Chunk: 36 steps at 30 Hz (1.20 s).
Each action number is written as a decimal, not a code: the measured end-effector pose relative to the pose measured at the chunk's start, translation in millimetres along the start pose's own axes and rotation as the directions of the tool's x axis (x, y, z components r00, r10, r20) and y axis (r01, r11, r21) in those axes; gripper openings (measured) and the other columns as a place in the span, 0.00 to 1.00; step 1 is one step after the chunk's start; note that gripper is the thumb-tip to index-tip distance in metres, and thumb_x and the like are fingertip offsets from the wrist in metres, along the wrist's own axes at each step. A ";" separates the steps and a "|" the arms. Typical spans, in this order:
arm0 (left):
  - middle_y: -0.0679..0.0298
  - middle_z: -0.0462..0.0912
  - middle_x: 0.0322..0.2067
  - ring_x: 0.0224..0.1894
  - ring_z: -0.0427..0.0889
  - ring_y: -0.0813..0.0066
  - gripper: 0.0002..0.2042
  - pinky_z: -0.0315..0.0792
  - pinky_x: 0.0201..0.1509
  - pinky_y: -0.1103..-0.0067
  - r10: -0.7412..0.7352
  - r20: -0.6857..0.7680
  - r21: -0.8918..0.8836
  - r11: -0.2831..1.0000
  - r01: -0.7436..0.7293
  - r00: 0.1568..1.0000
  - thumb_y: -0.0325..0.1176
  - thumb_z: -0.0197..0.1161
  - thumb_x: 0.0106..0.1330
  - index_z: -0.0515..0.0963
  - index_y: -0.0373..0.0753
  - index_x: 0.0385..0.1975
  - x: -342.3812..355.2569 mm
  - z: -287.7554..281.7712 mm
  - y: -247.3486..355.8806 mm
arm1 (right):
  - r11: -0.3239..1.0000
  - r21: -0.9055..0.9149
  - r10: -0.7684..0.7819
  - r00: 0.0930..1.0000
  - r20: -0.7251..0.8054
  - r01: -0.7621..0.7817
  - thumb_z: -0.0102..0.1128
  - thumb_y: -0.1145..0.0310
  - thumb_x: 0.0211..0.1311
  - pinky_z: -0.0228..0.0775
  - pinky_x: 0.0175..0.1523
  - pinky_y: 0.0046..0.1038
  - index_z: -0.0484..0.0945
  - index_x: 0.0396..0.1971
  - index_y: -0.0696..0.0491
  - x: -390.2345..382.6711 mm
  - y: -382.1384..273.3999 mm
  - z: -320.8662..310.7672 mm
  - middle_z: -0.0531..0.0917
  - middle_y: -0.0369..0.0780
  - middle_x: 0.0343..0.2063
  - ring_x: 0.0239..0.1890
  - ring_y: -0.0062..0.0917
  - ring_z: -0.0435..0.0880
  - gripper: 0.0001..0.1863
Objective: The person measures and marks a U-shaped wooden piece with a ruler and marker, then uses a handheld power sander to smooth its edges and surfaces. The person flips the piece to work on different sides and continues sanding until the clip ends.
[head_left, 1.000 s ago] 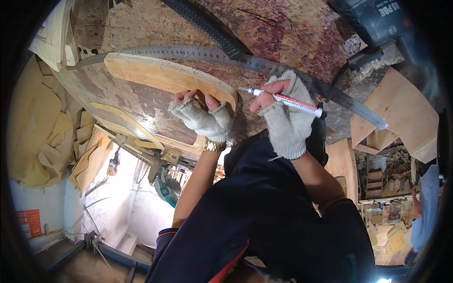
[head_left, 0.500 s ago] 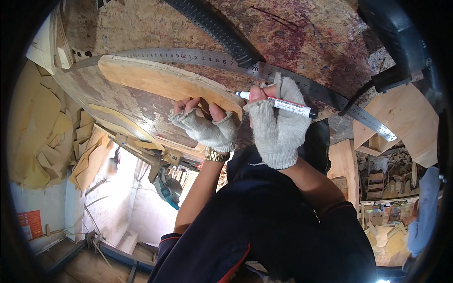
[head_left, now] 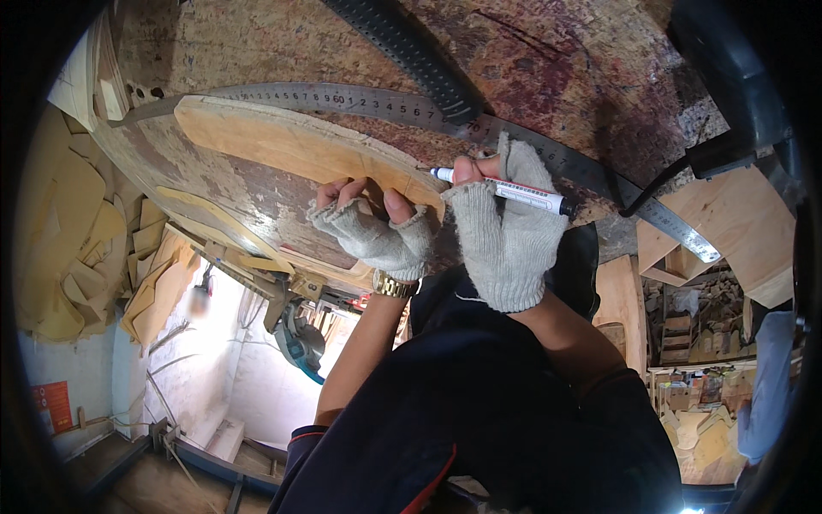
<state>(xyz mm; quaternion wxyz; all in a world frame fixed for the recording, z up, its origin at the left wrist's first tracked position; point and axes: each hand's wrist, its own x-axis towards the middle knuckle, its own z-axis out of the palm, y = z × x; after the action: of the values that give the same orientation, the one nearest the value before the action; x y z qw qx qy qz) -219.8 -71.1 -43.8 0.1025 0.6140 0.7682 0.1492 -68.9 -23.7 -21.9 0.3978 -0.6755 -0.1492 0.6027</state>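
A curved wooden board point(head_left: 274, 141) lies on the worn workbench, along the near side of a long steel ruler point(head_left: 368, 100). My left hand point(head_left: 377, 231), in a grey fingerless knit glove, grips the board's near edge with bent fingers and thumb on its face. In my right hand point(head_left: 509, 227), gloved alike, is a white marker pen point(head_left: 527, 195) with a blue collar and a black end. Its tip points left, at the board's right end; whether it touches the wood is hard to tell.
A black perforated handle point(head_left: 411, 60) lies across the ruler. At the right stand a black clamp-like tool point(head_left: 728, 94) and a plywood piece point(head_left: 736, 223). Wooden templates point(head_left: 68, 248) hang at left. A teal power saw point(head_left: 300, 343) sits below the bench edge. A blue-grey sleeve point(head_left: 766, 385) shows far right.
The whole view has shifted slightly. Both hands keep nearly the same place on the board, and the marker pen stays in my right hand with its tip by the board's right end.
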 end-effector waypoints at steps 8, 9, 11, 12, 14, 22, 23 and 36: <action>0.49 0.72 0.49 0.54 0.73 0.49 0.19 0.68 0.60 0.53 0.009 -0.009 0.010 1.000 -0.009 1.000 0.45 0.65 0.71 0.77 0.33 0.46 -0.3 1.0 -2.3 | 0.998 -0.060 -0.010 0.999 0.040 0.013 0.71 0.66 0.75 0.68 0.36 0.23 0.81 0.35 0.59 0.0 1.1 -2.8 0.80 0.33 0.26 0.30 0.13 0.75 0.13; 0.49 0.72 0.49 0.55 0.73 0.49 0.19 0.68 0.60 0.53 -0.002 0.002 -0.004 1.000 0.002 1.000 0.45 0.65 0.71 0.77 0.33 0.46 0.0 0.3 -1.6 | 0.997 -0.077 -0.014 0.999 0.046 0.017 0.70 0.66 0.75 0.68 0.36 0.23 0.81 0.35 0.59 0.0 1.1 -3.0 0.80 0.33 0.27 0.30 0.13 0.75 0.13; 0.49 0.72 0.49 0.55 0.73 0.49 0.19 0.68 0.60 0.53 -0.028 0.004 -0.040 0.999 0.028 1.000 0.45 0.65 0.71 0.77 0.33 0.46 0.3 -0.2 0.3 | 0.999 -0.043 -0.015 0.999 0.048 0.017 0.70 0.66 0.75 0.68 0.36 0.22 0.81 0.35 0.59 0.0 1.1 -3.6 0.80 0.34 0.27 0.30 0.13 0.75 0.13; 0.50 0.72 0.49 0.55 0.73 0.49 0.19 0.68 0.60 0.53 -0.022 0.009 -0.033 0.999 0.022 1.000 0.45 0.65 0.71 0.77 0.33 0.46 0.7 -1.0 0.9 | 1.000 -0.026 -0.014 0.999 0.050 0.016 0.71 0.66 0.75 0.68 0.37 0.22 0.81 0.35 0.59 0.0 1.1 -3.8 0.80 0.34 0.27 0.30 0.13 0.74 0.13; 0.50 0.72 0.48 0.56 0.73 0.49 0.19 0.68 0.60 0.54 -0.022 0.017 -0.023 1.000 0.022 1.000 0.46 0.65 0.71 0.77 0.33 0.46 0.8 -1.7 1.4 | 0.998 -0.060 -0.026 0.998 0.059 0.029 0.71 0.66 0.75 0.68 0.37 0.22 0.81 0.35 0.60 0.0 1.5 -4.2 0.80 0.34 0.28 0.31 0.13 0.74 0.13; 0.50 0.72 0.49 0.56 0.72 0.50 0.20 0.68 0.61 0.54 0.003 0.040 0.036 0.999 -0.005 0.999 0.46 0.65 0.71 0.76 0.33 0.47 -0.2 -3.1 -1.3 | 0.998 -0.054 -0.015 0.998 0.069 0.018 0.70 0.67 0.75 0.67 0.37 0.22 0.81 0.35 0.60 -1.7 3.0 -4.7 0.79 0.34 0.28 0.31 0.13 0.74 0.12; 0.50 0.72 0.49 0.56 0.72 0.50 0.20 0.68 0.61 0.54 0.010 0.045 0.044 0.999 -0.012 0.999 0.46 0.65 0.71 0.76 0.33 0.47 0.0 -4.2 -1.1 | 0.998 -0.054 -0.031 0.997 0.077 0.035 0.70 0.67 0.75 0.67 0.37 0.21 0.81 0.35 0.60 -1.2 3.0 -5.6 0.80 0.34 0.28 0.31 0.13 0.74 0.13; 0.46 0.76 0.50 0.57 0.76 0.49 0.16 0.73 0.60 0.58 0.077 0.011 0.046 0.996 -0.077 0.997 0.39 0.64 0.72 0.78 0.30 0.47 4.2 -3.9 2.5 | 0.992 0.089 0.096 0.995 -0.025 -0.093 0.61 0.65 0.80 0.66 0.24 0.21 0.74 0.37 0.56 -2.8 0.4 -3.8 0.80 0.37 0.21 0.19 0.14 0.75 0.12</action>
<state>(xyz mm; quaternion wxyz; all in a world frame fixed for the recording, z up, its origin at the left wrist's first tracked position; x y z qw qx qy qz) -219.8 -66.9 -39.2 0.0862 0.6462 0.7467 0.1324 -66.1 -27.2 -20.4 0.4000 -0.6726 -0.0847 0.6168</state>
